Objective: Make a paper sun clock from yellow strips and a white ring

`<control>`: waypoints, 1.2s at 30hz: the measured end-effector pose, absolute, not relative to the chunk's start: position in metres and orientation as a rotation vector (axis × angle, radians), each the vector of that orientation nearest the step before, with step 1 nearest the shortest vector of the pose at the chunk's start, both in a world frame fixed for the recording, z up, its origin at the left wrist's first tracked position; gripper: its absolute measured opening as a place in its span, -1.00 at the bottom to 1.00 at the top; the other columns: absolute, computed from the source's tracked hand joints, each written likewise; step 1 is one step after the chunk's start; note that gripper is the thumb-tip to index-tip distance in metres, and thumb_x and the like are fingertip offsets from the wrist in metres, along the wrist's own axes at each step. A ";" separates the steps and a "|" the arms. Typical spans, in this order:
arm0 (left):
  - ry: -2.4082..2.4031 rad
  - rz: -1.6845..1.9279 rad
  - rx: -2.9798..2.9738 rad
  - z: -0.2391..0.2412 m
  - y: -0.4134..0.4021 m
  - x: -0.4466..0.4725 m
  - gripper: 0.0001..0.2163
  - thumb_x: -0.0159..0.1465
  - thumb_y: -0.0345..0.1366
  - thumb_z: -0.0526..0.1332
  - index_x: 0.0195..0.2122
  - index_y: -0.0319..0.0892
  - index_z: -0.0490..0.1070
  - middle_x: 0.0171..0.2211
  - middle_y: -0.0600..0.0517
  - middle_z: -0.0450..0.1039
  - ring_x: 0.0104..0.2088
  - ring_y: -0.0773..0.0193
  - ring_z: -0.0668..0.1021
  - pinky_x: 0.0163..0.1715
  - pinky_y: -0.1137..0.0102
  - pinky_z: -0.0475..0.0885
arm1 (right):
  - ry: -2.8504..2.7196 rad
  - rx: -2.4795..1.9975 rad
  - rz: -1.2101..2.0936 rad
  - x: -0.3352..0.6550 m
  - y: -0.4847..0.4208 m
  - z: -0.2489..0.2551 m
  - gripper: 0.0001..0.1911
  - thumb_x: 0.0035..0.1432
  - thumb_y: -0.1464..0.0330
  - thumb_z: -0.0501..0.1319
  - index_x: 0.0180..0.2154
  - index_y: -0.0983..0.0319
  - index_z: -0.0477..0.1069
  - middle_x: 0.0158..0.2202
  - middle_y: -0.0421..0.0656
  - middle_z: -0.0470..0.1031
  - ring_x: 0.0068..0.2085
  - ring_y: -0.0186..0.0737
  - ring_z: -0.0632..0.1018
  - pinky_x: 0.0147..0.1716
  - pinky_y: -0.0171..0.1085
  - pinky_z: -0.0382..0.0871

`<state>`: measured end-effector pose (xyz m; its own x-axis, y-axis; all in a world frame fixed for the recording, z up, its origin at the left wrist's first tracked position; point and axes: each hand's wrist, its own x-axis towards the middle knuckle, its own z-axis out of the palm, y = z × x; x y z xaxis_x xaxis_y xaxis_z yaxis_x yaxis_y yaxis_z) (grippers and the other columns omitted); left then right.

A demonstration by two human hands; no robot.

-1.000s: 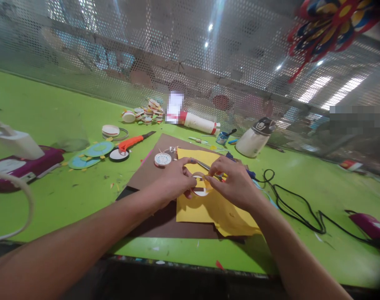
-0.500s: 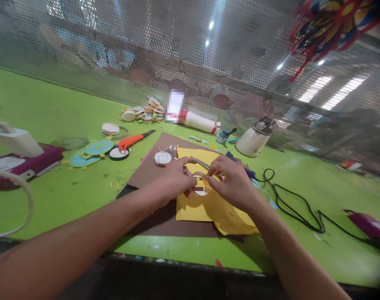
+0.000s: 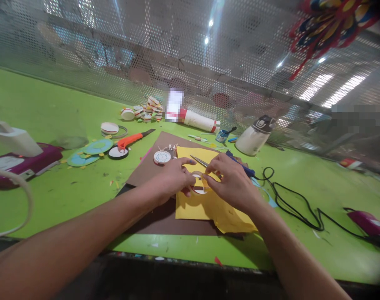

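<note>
Both my hands meet over a small round disc [image 3: 198,185], white with a dark band and a yellow strip around its rim. My left hand [image 3: 172,179] grips its left side with curled fingers. My right hand [image 3: 232,180] pinches the yellow strip on its right side. The disc lies above yellow paper sheets [image 3: 196,206] spread on a brown board [image 3: 152,168]. Scissors with blue handles [image 3: 215,161] lie just behind my fingers. A second round white disc [image 3: 162,157] rests on the board to the left.
On the green table [image 3: 52,104] lie an orange utility knife [image 3: 132,141], blue paper circles [image 3: 91,151], a heap of finished discs [image 3: 146,112], a white tube [image 3: 198,121], a white jug [image 3: 254,137], a black cable [image 3: 296,206] and a magenta tool [image 3: 27,162]. Perforated metal mesh [image 3: 177,50] backs it.
My hands have stayed on the disc, with the fingers of my right hand shifting slightly along its rim. The view has drifted a little.
</note>
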<state>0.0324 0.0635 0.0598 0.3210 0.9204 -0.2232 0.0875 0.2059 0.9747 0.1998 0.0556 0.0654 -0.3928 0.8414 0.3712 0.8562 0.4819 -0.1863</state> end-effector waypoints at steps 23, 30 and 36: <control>1.111 0.785 1.207 0.058 0.065 0.032 -0.54 0.00 -0.59 0.15 -0.01 -0.35 0.27 -0.68 0.20 0.27 -0.71 0.40 0.41 -0.62 0.50 0.34 | -2.217 -1.396 0.194 0.213 0.059 0.073 -0.92 0.05 0.39 0.23 -0.48 0.23 0.43 -0.46 -0.19 0.39 -0.42 -0.29 0.42 -0.42 -0.27 0.31; 1.131 0.755 1.307 0.054 0.066 0.035 -0.52 -0.01 -0.58 0.15 -0.01 -0.32 0.27 -0.63 0.17 0.29 -0.71 0.38 0.42 -0.62 0.44 0.38 | -2.294 -1.551 0.129 0.202 0.059 0.069 -0.90 0.04 0.34 0.21 -0.43 0.25 0.43 -0.43 -0.14 0.39 -0.42 -0.25 0.42 -0.44 -0.27 0.29; 1.053 0.761 1.357 0.040 0.070 0.034 -0.48 -0.02 -0.54 0.17 0.03 -0.29 0.24 -0.60 0.17 0.31 -0.68 0.35 0.45 -0.62 0.43 0.40 | -2.349 -1.634 0.080 0.196 0.058 0.069 -0.90 0.01 0.39 0.16 -0.40 0.26 0.43 -0.40 -0.11 0.42 -0.40 -0.24 0.42 -0.41 -0.27 0.26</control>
<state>0.0344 0.0702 0.0403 0.3764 0.9137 -0.1530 0.1415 0.1065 0.9842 0.1964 0.0578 0.0693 -0.3221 0.9264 0.1949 0.9111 0.3593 -0.2021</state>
